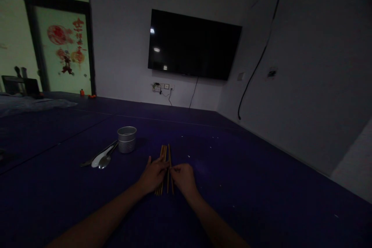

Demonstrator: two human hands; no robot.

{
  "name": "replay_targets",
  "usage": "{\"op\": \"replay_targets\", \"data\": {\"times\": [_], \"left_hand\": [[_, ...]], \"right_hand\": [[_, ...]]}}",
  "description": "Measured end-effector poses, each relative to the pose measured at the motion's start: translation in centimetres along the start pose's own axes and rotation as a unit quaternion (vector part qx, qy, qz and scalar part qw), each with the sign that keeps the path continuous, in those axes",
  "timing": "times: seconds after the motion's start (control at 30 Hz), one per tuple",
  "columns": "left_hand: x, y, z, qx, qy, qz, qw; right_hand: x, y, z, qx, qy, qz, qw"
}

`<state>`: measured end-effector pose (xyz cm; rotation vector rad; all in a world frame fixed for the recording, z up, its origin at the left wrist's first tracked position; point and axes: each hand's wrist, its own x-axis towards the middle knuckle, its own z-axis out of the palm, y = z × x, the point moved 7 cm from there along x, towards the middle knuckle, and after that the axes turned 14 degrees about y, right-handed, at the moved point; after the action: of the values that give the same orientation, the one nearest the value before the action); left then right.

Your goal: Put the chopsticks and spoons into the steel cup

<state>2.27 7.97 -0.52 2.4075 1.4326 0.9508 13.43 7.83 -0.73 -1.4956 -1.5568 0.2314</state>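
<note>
Several thin wooden chopsticks (159,190) lie side by side on the dark blue-purple surface (221,193), pointing away from me. My left hand (152,175) rests across the left-hand bunch, fingers stretched out and thumb apart, hiding their middles. On the right, my right hand (183,179) has its fingertips pinched at a chopstick (169,154) that lies slightly apart from the bunch. The two hands almost meet over the sticks. Beyond my left hand stands an upright grey metal cup (127,141). Beside it lie a white spoon (100,159) and a metal spoon (105,161).
Another dark-handled utensil (86,163) lies left of the white spoon. Clear plastic sheeting (35,104) and a dark holder (21,85) are at the far left. Small white scraps dot the surface. A television (193,44) hangs on the back wall; a cable (257,66) runs down the right wall.
</note>
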Motion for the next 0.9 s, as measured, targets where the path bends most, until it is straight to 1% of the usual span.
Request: {"op": "replay_targets", "data": {"times": [0.2,0.4,0.5,0.57,0.63,0.7,0.8,0.9], "left_hand": [[0.0,0.3,-0.3,-0.014,-0.002,0.003,1.000],[0.1,0.1,-0.9,-0.013,0.035,-0.025,0.999],[0.1,0.0,-0.9,-0.011,0.039,-0.030,0.999],[0.1,0.1,-0.9,-0.009,0.039,-0.027,0.999],[0.1,0.2,-0.8,-0.008,0.035,-0.020,0.999],[0.1,0.2,-0.7,-0.007,0.027,-0.015,0.999],[0.1,0.1,-0.6,-0.003,0.025,-0.014,1.000],[0.0,0.0,-0.3,-0.005,0.017,-0.014,1.000]], "right_hand": [[0.0,0.3,0.3,0.025,-0.020,0.032,0.999],[-0.7,0.7,1.3,0.045,-0.047,0.068,0.996],[-0.8,0.5,1.5,0.047,-0.059,0.062,0.995],[-0.7,0.1,1.1,0.048,-0.060,0.049,0.996],[-0.4,-0.4,0.5,0.036,-0.051,0.020,0.998],[-0.2,-0.9,0.0,-0.001,-0.039,-0.033,0.999],[-0.4,-1.5,-0.2,-0.054,-0.025,-0.113,0.992],[-0.8,-1.7,0.2,-0.064,-0.033,-0.151,0.986]]}}
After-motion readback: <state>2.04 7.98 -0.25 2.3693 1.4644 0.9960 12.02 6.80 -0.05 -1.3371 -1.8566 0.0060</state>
